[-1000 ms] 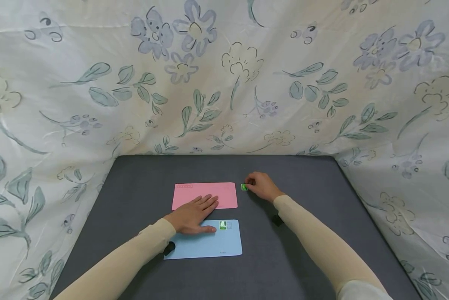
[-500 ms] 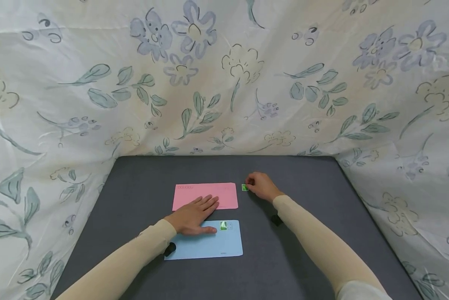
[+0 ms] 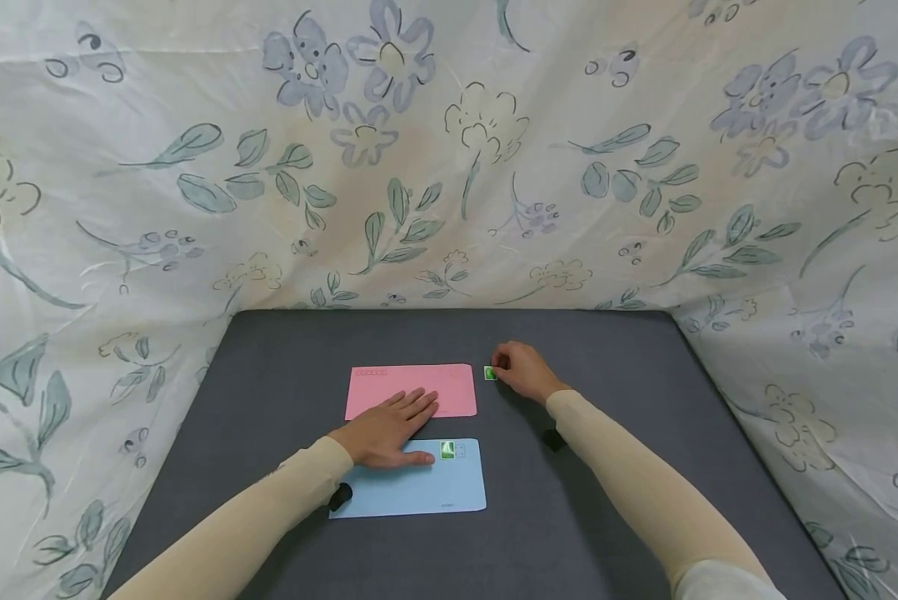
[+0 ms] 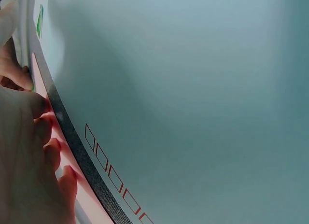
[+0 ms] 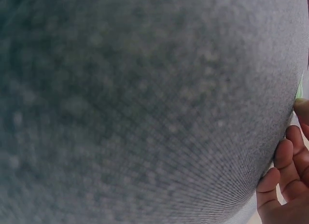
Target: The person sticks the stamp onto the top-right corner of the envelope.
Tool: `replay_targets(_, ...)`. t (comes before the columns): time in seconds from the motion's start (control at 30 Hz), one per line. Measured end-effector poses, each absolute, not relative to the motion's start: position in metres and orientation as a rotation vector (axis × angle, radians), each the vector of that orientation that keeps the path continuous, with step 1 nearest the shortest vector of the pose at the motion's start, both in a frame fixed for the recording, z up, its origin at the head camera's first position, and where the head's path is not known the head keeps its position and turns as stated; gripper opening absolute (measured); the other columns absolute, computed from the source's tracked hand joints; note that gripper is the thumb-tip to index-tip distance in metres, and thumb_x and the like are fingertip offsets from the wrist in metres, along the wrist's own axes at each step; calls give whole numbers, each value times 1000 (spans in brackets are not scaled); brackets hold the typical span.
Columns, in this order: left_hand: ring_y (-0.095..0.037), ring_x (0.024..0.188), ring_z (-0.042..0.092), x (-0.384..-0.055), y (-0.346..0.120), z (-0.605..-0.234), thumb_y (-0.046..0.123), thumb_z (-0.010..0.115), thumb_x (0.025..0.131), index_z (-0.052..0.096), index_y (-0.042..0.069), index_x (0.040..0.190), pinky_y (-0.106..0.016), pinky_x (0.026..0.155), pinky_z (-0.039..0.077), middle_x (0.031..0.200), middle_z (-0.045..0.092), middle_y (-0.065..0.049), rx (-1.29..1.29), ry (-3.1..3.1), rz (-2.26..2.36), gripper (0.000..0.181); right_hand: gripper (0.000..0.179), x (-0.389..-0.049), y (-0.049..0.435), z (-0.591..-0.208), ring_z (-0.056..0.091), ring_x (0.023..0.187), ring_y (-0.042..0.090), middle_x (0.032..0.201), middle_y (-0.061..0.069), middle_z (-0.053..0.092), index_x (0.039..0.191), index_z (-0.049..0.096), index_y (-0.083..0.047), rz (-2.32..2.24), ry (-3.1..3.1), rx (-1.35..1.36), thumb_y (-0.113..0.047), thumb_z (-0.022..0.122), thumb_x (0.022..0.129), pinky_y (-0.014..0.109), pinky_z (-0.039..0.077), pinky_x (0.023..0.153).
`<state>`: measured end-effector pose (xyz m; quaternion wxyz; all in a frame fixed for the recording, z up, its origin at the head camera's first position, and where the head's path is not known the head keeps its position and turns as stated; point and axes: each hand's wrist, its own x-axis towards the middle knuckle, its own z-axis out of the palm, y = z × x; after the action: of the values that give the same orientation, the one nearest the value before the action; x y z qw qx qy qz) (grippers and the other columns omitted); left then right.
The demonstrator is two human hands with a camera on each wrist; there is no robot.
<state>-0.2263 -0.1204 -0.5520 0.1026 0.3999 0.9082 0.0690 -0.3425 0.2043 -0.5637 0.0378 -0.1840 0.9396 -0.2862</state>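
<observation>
The white floral-print fabric (image 3: pixel 449 192) hangs a little differently than a second ago: on the left, its big teal leaf print (image 3: pixel 18 369) lies farther left, and on the right, the small purplish berry print (image 3: pixel 826 332) lies slightly farther right. The pink rectangular paper envelope (image 3: pixel 389 387) and pale blue rectangular paper envelope (image 3: pixel 411 492) appear a hair farther right in the head view.
</observation>
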Motion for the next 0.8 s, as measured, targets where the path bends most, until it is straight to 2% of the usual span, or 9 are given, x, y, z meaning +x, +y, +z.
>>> replay_targets(0.33, -31, 166, 15, -228, -121, -556, 74, 45, 103, 26, 7, 173, -50, 132, 15, 180, 20, -9, 1180, 2687, 202, 99, 4, -341, 202, -561, 62, 86, 21, 94, 3, 68, 103, 72, -4, -934, 2858, -595, -8, 74, 102, 39, 55, 77)
replay_targets(0.53, -31, 166, 15, -229, -122, -557, 75, 46, 103, 26, 7, 173, -50, 132, 15, 180, 20, -9, 1179, 2689, 207, 99, 5, -341, 200, -560, 63, 85, 20, 94, 2, 70, 106, 75, -9, -981, 2860, -555, -7, 75, 102, 39, 57, 77)
replay_targets(0.8, -32, 165, 16, -231, -122, -556, 74, 47, 103, 27, 6, 172, -51, 132, 16, 180, 21, -10, 1185, 2684, 205, 99, 4, -343, 201, -561, 63, 86, 21, 94, 1, 71, 103, 78, -8, -975, 2855, -537, -8, 74, 102, 38, 57, 78)
